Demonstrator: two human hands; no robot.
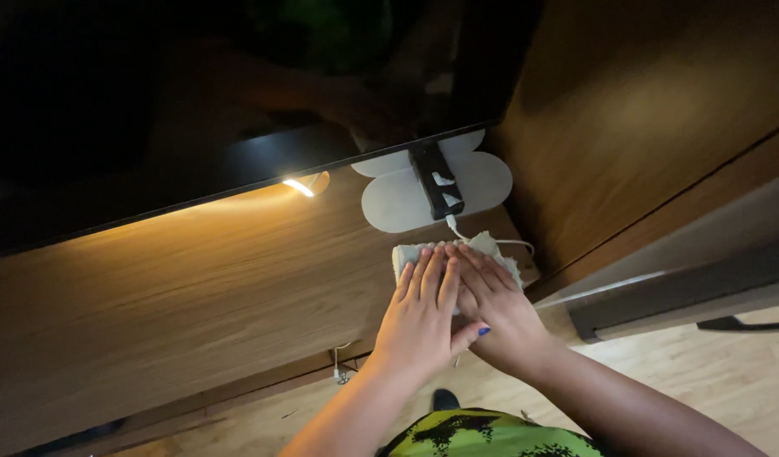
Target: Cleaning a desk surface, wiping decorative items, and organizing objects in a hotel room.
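Observation:
Both my hands lie flat, side by side, on a folded pale cloth (491, 247) resting on a wooden cabinet top (195, 288). My left hand (423, 315) presses the cloth's left part with its fingers held together. My right hand (495, 309) covers the cloth's right part, partly tucked under the left thumb. Only the far edge of the cloth shows past my fingertips.
A large dark screen (195, 110) stands over the cabinet on a white lobed stand base (398, 203) with a black post (436, 178). A white cable (508, 243) runs from the post past the cloth. A small warm lamp (301, 184) glows under the screen. A grey unit (686, 288) sits at right.

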